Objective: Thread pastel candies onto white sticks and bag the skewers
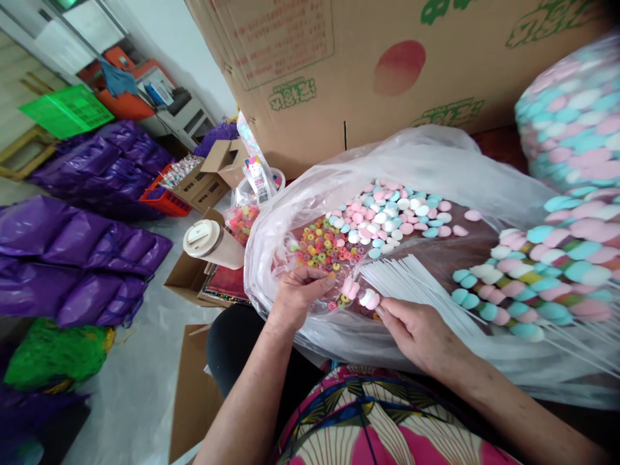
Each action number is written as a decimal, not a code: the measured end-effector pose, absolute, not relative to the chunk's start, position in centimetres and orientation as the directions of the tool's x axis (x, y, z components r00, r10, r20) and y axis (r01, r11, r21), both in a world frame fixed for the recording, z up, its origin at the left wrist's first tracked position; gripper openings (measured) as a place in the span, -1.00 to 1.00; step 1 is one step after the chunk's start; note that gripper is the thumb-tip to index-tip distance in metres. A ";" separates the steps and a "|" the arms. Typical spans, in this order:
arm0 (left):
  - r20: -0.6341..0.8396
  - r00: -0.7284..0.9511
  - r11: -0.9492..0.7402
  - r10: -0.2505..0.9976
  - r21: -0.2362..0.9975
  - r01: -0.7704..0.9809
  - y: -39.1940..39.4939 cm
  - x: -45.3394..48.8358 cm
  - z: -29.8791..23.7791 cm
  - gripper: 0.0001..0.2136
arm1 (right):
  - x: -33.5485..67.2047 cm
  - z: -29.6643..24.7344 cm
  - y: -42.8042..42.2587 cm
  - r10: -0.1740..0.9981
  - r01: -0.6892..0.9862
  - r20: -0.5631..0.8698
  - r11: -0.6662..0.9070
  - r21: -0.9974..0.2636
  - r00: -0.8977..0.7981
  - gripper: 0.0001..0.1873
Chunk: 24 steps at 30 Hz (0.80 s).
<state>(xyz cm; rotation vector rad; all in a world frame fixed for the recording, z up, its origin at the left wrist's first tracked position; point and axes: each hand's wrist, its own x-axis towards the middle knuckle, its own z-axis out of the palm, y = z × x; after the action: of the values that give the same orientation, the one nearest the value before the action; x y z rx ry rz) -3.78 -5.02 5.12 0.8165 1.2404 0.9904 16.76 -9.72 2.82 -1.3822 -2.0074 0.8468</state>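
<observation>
My left hand (299,292) is curled over a plastic-lined tray (436,161), its fingertips pinched on a pink marshmallow piece (349,288) beside small coloured ring candies (320,248). My right hand (416,329) pinches a white and pink marshmallow piece (370,299), apparently on a thin stick. A fan of white sticks (411,278) lies just right of both hands. Pastel marshmallow discs (392,216) lie heaped farther back. Finished skewers of threaded candy (533,278) are stacked at the right.
A large cardboard box (387,58) stands behind the tray. A lidded cup (213,244) rests on small open cartons at the left. Purple bags (72,252) and a green crate (68,110) cover the floor. A bag of pastel candy (576,110) bulges at far right.
</observation>
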 end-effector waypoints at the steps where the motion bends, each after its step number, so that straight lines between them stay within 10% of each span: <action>1: -0.373 0.045 0.375 0.927 0.910 -0.178 -5.0 -3.7 5.1 -0.79 | 16.7 2.8 -9.7 0.944 0.591 0.096 0.275 -0.758 -0.315 -0.64; 17: -0.504 0.021 0.391 0.864 0.643 -0.659 -5.7 3.3 3.6 -0.71 | 14.4 2.6 -9.2 0.975 0.571 0.112 0.205 -0.795 -0.194 -0.70; 24: -0.406 -0.018 0.316 0.914 0.737 -0.597 -3.8 5.2 3.0 -0.68 | 16.2 2.2 -7.2 0.993 0.598 0.018 0.083 -0.797 -0.114 -0.72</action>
<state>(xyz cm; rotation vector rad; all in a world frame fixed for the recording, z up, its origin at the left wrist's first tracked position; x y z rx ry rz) 5.24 -3.83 3.00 0.3991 1.0009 1.2519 16.20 -7.21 2.21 -1.5723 -1.7794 0.8667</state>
